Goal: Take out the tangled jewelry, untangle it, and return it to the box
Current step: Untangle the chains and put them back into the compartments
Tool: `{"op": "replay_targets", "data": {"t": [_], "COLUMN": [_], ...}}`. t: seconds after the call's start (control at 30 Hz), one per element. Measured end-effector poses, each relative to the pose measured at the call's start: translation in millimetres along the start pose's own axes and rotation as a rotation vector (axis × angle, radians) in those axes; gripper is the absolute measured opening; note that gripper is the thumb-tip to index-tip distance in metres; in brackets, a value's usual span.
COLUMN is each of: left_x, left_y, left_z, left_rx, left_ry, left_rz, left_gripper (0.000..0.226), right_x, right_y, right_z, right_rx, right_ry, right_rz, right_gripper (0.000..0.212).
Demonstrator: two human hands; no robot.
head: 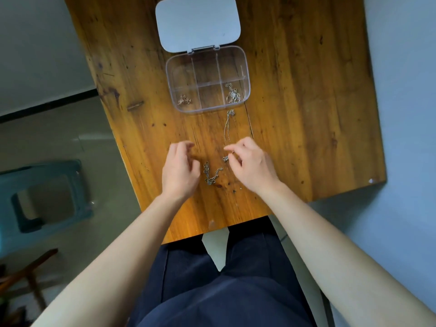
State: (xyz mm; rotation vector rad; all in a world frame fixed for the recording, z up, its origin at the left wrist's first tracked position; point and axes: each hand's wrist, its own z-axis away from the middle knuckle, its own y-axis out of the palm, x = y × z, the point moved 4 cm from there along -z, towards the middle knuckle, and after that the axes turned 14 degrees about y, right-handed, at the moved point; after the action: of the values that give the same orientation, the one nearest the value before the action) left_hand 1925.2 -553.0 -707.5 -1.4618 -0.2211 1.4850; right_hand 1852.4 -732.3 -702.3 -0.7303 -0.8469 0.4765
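Observation:
A clear plastic jewelry box (173,67) with several compartments stands open on the wooden table (295,90), its white lid (197,22) folded back. One near compartment holds a small copper-coloured piece (184,100), another a silver tangle (232,94). A thin necklace (228,125) lies stretched on the table just in front of the box. A chunky silver chain (210,173) lies between my hands. My right hand (253,164) pinches a small charm (225,158) on a fine chain. My left hand (180,168) hovers beside the chunky chain, fingers curled apart, holding nothing.
The table's near edge runs just above my dark trousers. A teal plastic stool (44,197) stands on the floor to the left. A pale blue wall borders the table on the right.

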Motion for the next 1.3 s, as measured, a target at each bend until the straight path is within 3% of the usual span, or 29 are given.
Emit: {"op": "replay_targets", "data": {"t": [0.13, 0.33, 0.53, 0.63, 0.77, 0.9, 1.07, 1.2, 1.3], "left_x": [4.6, -0.1, -6.1, -9.3, -9.5, -5.9, -13.7, -42.5, -61.9], "left_y": [22.1, 34.7, 30.3, 29.3, 30.9, 30.3, -0.7, -33.6, -44.7], "left_z": [32.9, 38.8, 37.5, 34.9, 31.0, 24.8, -5.8, -52.9, -86.9], "left_rx": [0.104, 0.207, 0.162, 0.148, 0.177, 0.222, -0.053, -0.264, -0.293], "left_ry": [-0.001, 0.062, 0.176, 0.193, 0.181, 0.144, 0.027, 0.105, 0.164], "left_rz": [0.018, -0.098, -0.137, -0.111, -0.098, -0.074, 0.036, 0.134, 0.131], "left_gripper": [0.039, 0.065, 0.038, 0.021, 0.017, 0.014, 0.008, 0.01, 0.011], "right_x": [-15.4, -19.6, -17.2, -14.0, -1.1, 10.1, 19.1, 20.5, 21.2], "right_y": [23.1, 26.4, 26.7, 17.9, -6.4, -29.1, -51.2, -64.3, -71.4], "right_z": [24.0, 21.6, 14.6, 7.9, 0.8, -5.0, -10.4, -16.5, -18.3], "right_rx": [-0.032, -0.078, 0.018, 0.02, -0.11, -0.134, -0.248, -0.28, -0.298], "right_ry": [-0.011, 0.008, 0.038, 0.17, 0.263, 0.324, 0.353, 0.381, 0.367], "right_rz": [0.169, 0.053, 0.07, -0.113, -0.348, -0.649, -0.928, -0.99, -0.95], "right_gripper": [0.04, 0.018, 0.016, 0.018, 0.011, 0.002, 0.015, 0.016, 0.016]}}
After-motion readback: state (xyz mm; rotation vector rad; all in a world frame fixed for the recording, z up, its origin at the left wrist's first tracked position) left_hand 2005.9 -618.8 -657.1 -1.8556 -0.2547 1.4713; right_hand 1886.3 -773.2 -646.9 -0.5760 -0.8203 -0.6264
